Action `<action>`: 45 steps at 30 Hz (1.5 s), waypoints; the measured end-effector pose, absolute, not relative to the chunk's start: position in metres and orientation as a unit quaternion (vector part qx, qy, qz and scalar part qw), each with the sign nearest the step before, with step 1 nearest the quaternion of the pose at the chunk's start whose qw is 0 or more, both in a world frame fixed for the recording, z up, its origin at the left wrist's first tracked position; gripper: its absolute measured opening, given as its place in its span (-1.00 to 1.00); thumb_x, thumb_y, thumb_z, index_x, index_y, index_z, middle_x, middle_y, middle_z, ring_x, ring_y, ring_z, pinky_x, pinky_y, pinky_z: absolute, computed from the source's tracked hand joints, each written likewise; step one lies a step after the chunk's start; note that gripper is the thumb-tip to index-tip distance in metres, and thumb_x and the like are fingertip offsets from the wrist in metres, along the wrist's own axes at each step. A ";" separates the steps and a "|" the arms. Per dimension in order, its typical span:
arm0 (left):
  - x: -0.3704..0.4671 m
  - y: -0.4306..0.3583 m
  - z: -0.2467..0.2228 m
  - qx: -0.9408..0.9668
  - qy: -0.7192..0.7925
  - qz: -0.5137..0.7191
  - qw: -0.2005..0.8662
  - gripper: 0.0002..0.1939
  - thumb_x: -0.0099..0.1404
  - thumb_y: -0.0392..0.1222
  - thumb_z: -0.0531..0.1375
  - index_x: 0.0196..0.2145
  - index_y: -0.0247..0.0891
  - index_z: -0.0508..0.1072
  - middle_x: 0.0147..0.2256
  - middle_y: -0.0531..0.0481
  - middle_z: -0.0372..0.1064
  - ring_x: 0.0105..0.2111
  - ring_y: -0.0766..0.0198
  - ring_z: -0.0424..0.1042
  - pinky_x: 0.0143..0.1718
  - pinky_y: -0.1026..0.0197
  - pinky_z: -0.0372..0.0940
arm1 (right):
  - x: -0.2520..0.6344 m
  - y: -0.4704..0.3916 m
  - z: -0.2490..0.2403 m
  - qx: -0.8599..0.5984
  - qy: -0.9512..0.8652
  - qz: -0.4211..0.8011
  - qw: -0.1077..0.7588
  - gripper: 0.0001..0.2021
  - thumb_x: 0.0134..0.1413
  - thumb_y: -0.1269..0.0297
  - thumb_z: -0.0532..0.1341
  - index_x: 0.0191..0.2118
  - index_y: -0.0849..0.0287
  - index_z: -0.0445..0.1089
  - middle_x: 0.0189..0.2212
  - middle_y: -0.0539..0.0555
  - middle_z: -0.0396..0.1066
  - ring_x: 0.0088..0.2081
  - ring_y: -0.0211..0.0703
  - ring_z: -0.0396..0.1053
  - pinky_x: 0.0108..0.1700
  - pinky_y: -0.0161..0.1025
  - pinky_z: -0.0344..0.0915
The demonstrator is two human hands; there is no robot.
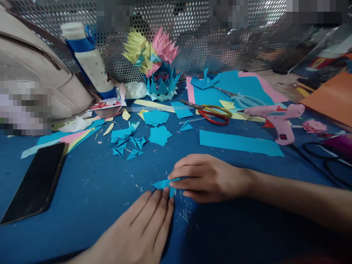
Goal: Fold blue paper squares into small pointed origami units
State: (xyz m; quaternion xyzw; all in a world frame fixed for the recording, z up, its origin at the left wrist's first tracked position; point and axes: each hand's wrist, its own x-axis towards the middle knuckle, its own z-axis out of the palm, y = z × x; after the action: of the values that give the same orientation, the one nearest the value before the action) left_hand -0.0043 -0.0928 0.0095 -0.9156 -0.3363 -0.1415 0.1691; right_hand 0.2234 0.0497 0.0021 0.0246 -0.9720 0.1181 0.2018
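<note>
A small pointed piece of blue paper [163,184], partly covered by fingers, lies folded on the blue tabletop. My left hand [143,216] comes from below with its fingers close together, the tips holding the paper down; its thumb is out of sight. From the right, my right hand [206,178] bends its fingers over the paper's other end and grips it. Beyond my hands lie several folded blue paper triangles [134,154] and a stack of blue paper squares [160,135]. A long blue paper strip [239,143] is just beyond my right hand.
A black phone [35,179] lies at the left. Red-and-yellow-handled scissors [214,114], light blue scissors [250,102] and a pink glue gun [283,119] with a cord are farther right. Paper flowers [162,80], a bottle [90,62] and a bag [49,69] stand by the perforated metal panel [198,44].
</note>
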 end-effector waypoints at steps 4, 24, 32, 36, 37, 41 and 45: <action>-0.001 -0.093 0.006 -0.912 -0.343 -0.142 0.172 -0.58 0.45 -0.39 -0.13 -0.01 -0.43 0.50 -0.06 -0.16 0.54 -0.03 0.06 0.45 0.10 0.03 0.13 | 0.221 0.046 0.005 -0.005 -0.987 0.079 0.140 -0.65 0.42 0.10 -0.01 0.13 0.07 0.36 0.06 0.10 0.46 0.12 -0.06 0.35 0.17 -0.10 0.23; -0.002 -0.096 0.007 -0.911 -0.343 -0.140 0.183 -0.59 0.38 -0.39 -0.09 0.03 -0.49 0.44 -0.07 -0.22 0.53 -0.05 0.03 0.48 0.10 0.03 0.18 | 0.204 0.045 0.017 -0.048 -0.990 0.067 0.114 -0.70 0.37 0.09 0.11 0.07 -0.02 0.46 0.20 0.10 0.31 0.27 0.07 0.14 0.12 0.04 0.24; -0.008 -0.089 0.007 -0.922 -0.324 -0.161 0.140 -0.61 0.44 -0.40 -0.10 0.05 -0.50 0.44 -0.01 -0.26 0.48 -0.04 0.02 0.45 0.01 0.03 0.29 | 0.225 0.072 0.038 0.027 -0.986 0.110 0.120 -0.72 0.37 0.28 0.07 -0.14 0.09 0.56 0.08 0.11 0.45 0.25 0.00 0.21 0.15 0.00 0.24; -0.014 -0.073 0.010 -0.921 -0.323 -0.218 0.017 -0.75 0.48 -0.33 0.01 0.01 -0.41 0.40 -0.17 -0.16 0.50 -0.21 0.11 0.45 -0.16 0.08 0.36 | 0.224 0.074 0.024 0.014 -0.962 0.152 0.225 -0.64 0.39 0.35 0.02 -0.32 0.15 0.54 -0.11 0.09 0.56 0.07 -0.11 0.36 0.04 -0.13 0.32; -0.015 -0.069 0.010 -0.909 -0.352 -0.220 -0.037 -0.77 0.48 -0.27 0.06 0.02 -0.37 0.37 -0.14 -0.15 0.48 -0.19 0.09 0.44 -0.16 0.06 0.36 | 0.223 0.073 0.020 0.005 -0.953 0.161 0.256 -0.62 0.39 0.36 0.00 -0.37 0.17 0.52 -0.14 0.09 0.56 0.02 -0.13 0.37 0.00 -0.16 0.33; -0.017 -0.056 0.010 -0.855 -0.432 -0.232 -0.168 -0.66 0.39 -0.14 0.22 0.06 -0.26 0.29 -0.04 -0.15 0.40 -0.06 0.06 0.40 -0.09 0.02 0.36 | 0.216 0.063 0.011 -0.031 -0.960 0.136 0.242 -0.71 0.37 0.15 0.10 -0.14 0.21 0.50 -0.21 0.12 0.52 -0.12 -0.12 0.34 -0.11 -0.19 0.31; -0.014 -0.045 0.009 -0.829 -0.456 -0.251 -0.205 -0.76 0.36 -0.23 0.23 -0.04 -0.21 0.33 -0.15 -0.04 0.41 -0.16 0.19 0.42 -0.16 0.16 0.36 | 0.209 0.051 0.010 -0.062 -0.978 0.098 0.173 -0.65 0.33 0.01 0.13 -0.19 0.22 0.44 -0.31 0.11 0.42 -0.27 -0.13 0.25 -0.25 -0.22 0.21</action>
State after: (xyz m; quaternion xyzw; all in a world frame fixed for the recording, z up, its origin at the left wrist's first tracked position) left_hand -0.0144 -0.0455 0.0091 -0.8290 -0.4559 -0.2508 -0.2052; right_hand 0.2087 0.0511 0.0102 -0.0616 -0.9781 0.0981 0.1731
